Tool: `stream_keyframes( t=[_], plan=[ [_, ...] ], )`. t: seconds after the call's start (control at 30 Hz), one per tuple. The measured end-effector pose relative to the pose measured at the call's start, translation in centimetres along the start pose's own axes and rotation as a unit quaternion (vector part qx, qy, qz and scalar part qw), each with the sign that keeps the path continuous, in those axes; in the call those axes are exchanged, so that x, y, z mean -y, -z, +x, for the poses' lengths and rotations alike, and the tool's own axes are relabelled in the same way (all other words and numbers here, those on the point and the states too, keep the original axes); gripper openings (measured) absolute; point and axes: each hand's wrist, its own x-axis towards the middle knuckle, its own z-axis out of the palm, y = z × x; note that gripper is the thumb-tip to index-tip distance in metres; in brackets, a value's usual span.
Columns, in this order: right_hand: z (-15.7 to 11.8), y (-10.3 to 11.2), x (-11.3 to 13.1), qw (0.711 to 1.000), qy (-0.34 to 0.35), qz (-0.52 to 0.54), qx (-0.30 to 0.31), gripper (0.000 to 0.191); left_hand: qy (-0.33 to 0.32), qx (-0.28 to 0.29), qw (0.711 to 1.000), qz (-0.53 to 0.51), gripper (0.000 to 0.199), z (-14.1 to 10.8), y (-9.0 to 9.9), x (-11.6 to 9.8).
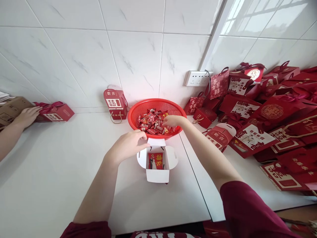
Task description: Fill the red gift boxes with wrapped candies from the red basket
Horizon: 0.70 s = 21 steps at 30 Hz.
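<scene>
A red plastic basket [133, 110] stands against the wall, with a heap of red-wrapped candies [151, 123] inside. My right hand [172, 121] reaches into its right side; the fingers are curled together at the candies, their tips partly hidden. In front of the basket is an unfolded gift box [158, 176], white inside, its flaps spread. Inside lies a red packet [155, 161] printted with a couple and gold characters. My left hand [131, 144] hovers at the box's back left corner, fingers loosely bent and thumb apart, close to the raised back flap.
Many red gift boxes [244, 110] are piled on the right. One red box [115, 103] stands upright left of the basket. Far left, another person's hand [28, 116] is by a ribboned red box [58, 111] and a cardboard carton [15, 110]. A power strip [198, 78] is on the wall.
</scene>
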Motion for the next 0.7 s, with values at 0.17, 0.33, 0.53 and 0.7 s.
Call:
stream_keyframes(
  t=[0.17, 0.33, 0.53, 0.7],
  plan=[
    [4.4, -0.8, 2.6, 0.998, -0.026, -0.058, 0.029, 0.031, -0.004, -0.055, 0.998, -0.02, 0.022, 0.1, 0.7, 0.3],
    [7.5, -1.8, 4.7, 0.996, 0.003, -0.081, 0.045, 0.04, -0.015, -0.103, 0.99, 0.093, 0.031, 1.4, -0.5, 2.0],
    [8.3, -2.5, 4.0, 0.981, 0.032, -0.12, 0.147, 0.087, -0.019, -0.099, 0.987, 0.128, 0.034, 3.0, -1.7, 3.8],
    [8.4, -1.1, 1.7, 0.967, 0.083, -0.127, 0.204, 0.076, 0.009, -0.116, 0.982, 0.145, 0.03, 3.3, -2.0, 3.9]
  ],
)
